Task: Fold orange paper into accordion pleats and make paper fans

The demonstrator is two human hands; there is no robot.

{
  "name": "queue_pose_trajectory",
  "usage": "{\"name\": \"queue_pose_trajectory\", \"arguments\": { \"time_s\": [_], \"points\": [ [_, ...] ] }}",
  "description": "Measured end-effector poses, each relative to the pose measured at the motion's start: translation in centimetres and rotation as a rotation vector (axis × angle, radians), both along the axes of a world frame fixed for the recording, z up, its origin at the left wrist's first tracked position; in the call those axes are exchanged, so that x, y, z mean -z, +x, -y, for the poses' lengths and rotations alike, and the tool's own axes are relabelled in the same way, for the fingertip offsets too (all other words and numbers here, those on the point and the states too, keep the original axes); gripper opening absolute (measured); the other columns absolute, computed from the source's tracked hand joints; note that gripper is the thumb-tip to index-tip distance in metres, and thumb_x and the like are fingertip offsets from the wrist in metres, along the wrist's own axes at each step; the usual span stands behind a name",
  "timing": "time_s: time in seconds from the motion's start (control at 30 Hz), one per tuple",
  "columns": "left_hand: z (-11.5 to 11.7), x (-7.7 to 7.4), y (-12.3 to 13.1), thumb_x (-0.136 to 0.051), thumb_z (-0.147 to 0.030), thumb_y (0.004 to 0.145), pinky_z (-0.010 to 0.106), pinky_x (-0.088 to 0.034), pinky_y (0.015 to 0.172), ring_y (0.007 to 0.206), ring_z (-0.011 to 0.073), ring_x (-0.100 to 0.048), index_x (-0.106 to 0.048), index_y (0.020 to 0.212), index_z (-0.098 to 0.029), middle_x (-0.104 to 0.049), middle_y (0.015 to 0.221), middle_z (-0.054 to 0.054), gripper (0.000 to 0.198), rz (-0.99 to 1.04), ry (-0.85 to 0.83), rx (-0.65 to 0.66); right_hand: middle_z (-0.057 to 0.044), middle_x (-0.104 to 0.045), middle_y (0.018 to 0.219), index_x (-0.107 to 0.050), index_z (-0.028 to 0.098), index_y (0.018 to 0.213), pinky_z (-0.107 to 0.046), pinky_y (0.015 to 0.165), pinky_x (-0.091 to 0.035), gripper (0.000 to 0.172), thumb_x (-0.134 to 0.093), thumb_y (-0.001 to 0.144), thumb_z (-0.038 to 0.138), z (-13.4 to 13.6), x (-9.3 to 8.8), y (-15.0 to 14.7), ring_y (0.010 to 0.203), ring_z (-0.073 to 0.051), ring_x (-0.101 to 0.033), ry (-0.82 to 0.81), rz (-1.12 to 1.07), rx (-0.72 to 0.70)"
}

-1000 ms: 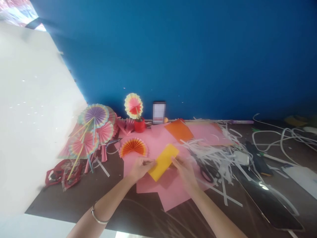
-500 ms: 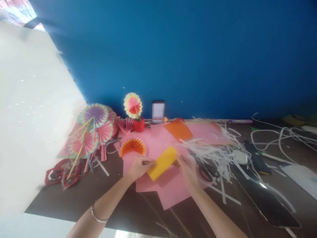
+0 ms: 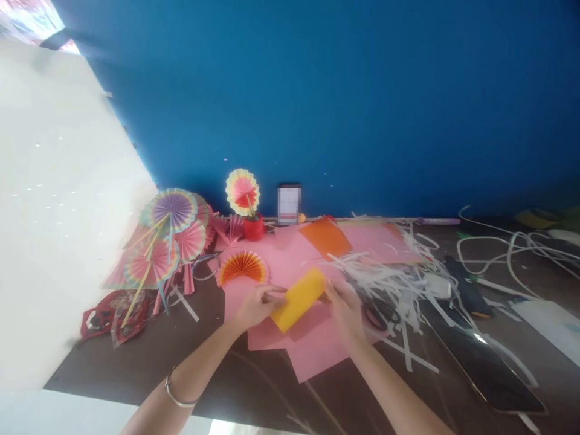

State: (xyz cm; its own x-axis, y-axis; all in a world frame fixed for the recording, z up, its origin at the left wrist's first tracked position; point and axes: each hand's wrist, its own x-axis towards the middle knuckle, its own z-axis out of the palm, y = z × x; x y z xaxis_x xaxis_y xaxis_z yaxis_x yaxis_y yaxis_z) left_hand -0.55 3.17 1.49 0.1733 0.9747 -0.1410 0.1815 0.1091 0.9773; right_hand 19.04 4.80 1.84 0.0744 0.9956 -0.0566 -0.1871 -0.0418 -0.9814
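A yellow strip of paper, apparently folded, is held tilted between my two hands over pink paper sheets. My left hand pinches its lower left end between thumb and fingers. At its upper right end, my right hand grips the edge, with some fingertips hidden behind the paper. Just beyond my left hand lies an orange pleated paper fan. A flat orange sheet rests on the pink paper farther back.
Pleated paper fans on sticks crowd the left. A red pot holds another fan. An upright phone leans by the blue wall. White paper strips, dark-handled scissors, a dark tablet-like device and white cables fill the right.
The yellow paper and both hands have barely moved; the paper shifts very slightly to the right. Both hands keep their hold. The whole view has shifted a little.
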Motion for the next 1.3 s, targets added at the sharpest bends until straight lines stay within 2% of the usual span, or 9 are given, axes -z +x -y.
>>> {"name": "queue_pose_trajectory", "arguments": {
  "time_s": [0.2,0.3,0.47,0.63,0.7,0.83,1.0,1.13,1.3],
  "points": [
    [0.1,0.0,-0.1,-0.061,-0.043,0.073,0.029,-0.048,0.066,0.076,0.0216,-0.062,-0.073,0.078,-0.016,-0.071,0.081,0.006,0.030,0.037,0.079,-0.020,-0.008,-0.071,0.081,-0.067,0.020,0.094,-0.038,0.069,-0.055,0.041,-0.066,0.069,0.052,0.2,-0.1,-0.4,0.083,-0.028,-0.066,-0.023,-0.039,-0.163],
    [0.1,0.0,-0.2,-0.059,-0.044,0.074,0.028,-0.047,0.064,0.071,0.0204,-0.061,-0.073,0.072,-0.018,-0.070,0.074,0.003,0.029,0.048,0.114,-0.018,-0.007,-0.071,0.079,-0.069,0.019,0.081,-0.038,0.073,-0.054,0.035,-0.072,0.063,0.049,0.3,-0.1,-0.9,0.078,-0.026,-0.066,-0.037,0.049,-0.240],
    [0.2,-0.2,0.0,-0.061,-0.045,0.072,0.027,-0.044,0.057,0.064,0.0185,-0.057,-0.071,0.063,-0.016,-0.067,0.067,0.004,0.032,0.017,0.122,0.020,-0.006,-0.069,0.066,-0.067,0.017,0.066,-0.038,0.064,-0.056,0.036,-0.072,0.059,0.052,0.6,-0.3,-1.2,0.066,-0.026,-0.066,-0.038,0.183,-0.114],
    [0.3,-0.5,0.4,-0.062,-0.047,0.070,0.027,-0.045,0.059,0.066,0.0184,-0.057,-0.071,0.067,-0.016,-0.067,0.068,0.005,0.033,0.032,0.134,-0.065,-0.008,-0.071,0.075,-0.068,0.017,0.070,-0.038,0.069,-0.056,0.038,-0.070,0.061,0.053,0.6,-0.5,-1.3,0.071,-0.026,-0.067,0.007,0.158,-0.221],
    [0.4,-0.6,0.5,-0.062,-0.047,0.070,0.027,-0.046,0.060,0.066,0.0183,-0.057,-0.071,0.066,-0.016,-0.067,0.068,0.005,0.033,0.034,0.141,-0.085,-0.008,-0.071,0.072,-0.067,0.017,0.066,-0.037,0.068,-0.056,0.036,-0.072,0.059,0.052,0.6,-0.4,-1.4,0.070,-0.025,-0.066,-0.004,0.182,-0.208],
    [0.3,-0.5,0.6,-0.059,-0.049,0.072,0.027,-0.045,0.059,0.064,0.0181,-0.056,-0.071,0.065,-0.016,-0.066,0.066,0.004,0.035,0.028,0.134,-0.037,-0.007,-0.070,0.073,-0.068,0.018,0.071,-0.035,0.066,-0.055,0.035,-0.071,0.060,0.051,0.6,-0.1,-1.6,0.071,-0.024,-0.066,0.010,0.223,-0.125],
    [0.4,-0.7,0.6,-0.058,-0.051,0.072,0.028,-0.046,0.062,0.070,0.0202,-0.057,-0.072,0.070,-0.016,-0.067,0.071,0.005,0.038,0.044,0.133,-0.077,-0.007,-0.068,0.071,-0.065,0.017,0.070,-0.032,0.064,-0.052,0.037,-0.068,0.064,0.053,0.6,0.4,-1.7,0.070,-0.023,-0.064,0.043,0.217,-0.222],
    [0.4,-0.8,0.7,-0.059,-0.052,0.071,0.026,-0.041,0.057,0.063,0.0168,-0.052,-0.069,0.063,-0.016,-0.062,0.064,0.003,0.038,0.050,0.105,-0.040,-0.002,-0.061,0.061,-0.058,0.019,0.062,-0.027,0.056,-0.048,0.038,-0.065,0.065,0.056,0.6,0.7,-1.8,0.061,-0.018,-0.058,0.091,0.294,-0.154],
    [0.3,-0.2,0.5,-0.058,-0.051,0.072,0.024,-0.036,0.052,0.058,0.0135,-0.046,-0.062,0.057,-0.014,-0.055,0.057,0.001,0.040,0.034,0.110,-0.025,-0.003,-0.063,0.070,-0.059,0.018,0.071,-0.027,0.060,-0.048,0.035,-0.062,0.071,0.053,0.8,0.9,-1.9,0.067,-0.018,-0.060,0.110,0.262,-0.225]
  ]
}}
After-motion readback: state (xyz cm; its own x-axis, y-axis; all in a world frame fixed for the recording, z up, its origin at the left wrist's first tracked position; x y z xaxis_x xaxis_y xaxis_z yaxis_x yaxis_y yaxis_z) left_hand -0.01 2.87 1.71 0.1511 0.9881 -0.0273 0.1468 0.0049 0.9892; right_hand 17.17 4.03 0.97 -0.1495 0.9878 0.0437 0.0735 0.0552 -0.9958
